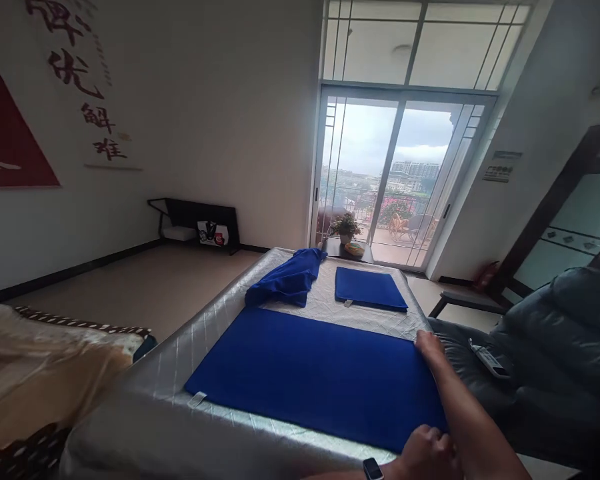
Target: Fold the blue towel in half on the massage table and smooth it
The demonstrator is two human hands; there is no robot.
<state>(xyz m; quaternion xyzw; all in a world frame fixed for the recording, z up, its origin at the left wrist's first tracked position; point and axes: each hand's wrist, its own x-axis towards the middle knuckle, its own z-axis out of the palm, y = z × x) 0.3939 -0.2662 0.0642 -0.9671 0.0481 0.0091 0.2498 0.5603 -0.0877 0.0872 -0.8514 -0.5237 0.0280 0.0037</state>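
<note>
A blue towel (310, 373) lies flat and smooth across a mattress (180, 363), a white tag (197, 399) at its near left corner. My left hand (429, 453), with a dark watch on its wrist, is closed at the towel's near right corner. At the far right corner my right hand (429, 347) has its fingers curled on the edge; the fingertips of both hands are partly hidden. Beyond lies a folded blue towel (371, 288) with a white tag. To its left is a crumpled blue towel (286, 280).
A dark leather armchair (565, 333) with a remote control (489, 359) on it stands close on the right. Beige bedding (45, 360) is at left. Past the mattress are a small table (333, 249) with a potted plant (347, 228) and a glass sliding door (360, 147).
</note>
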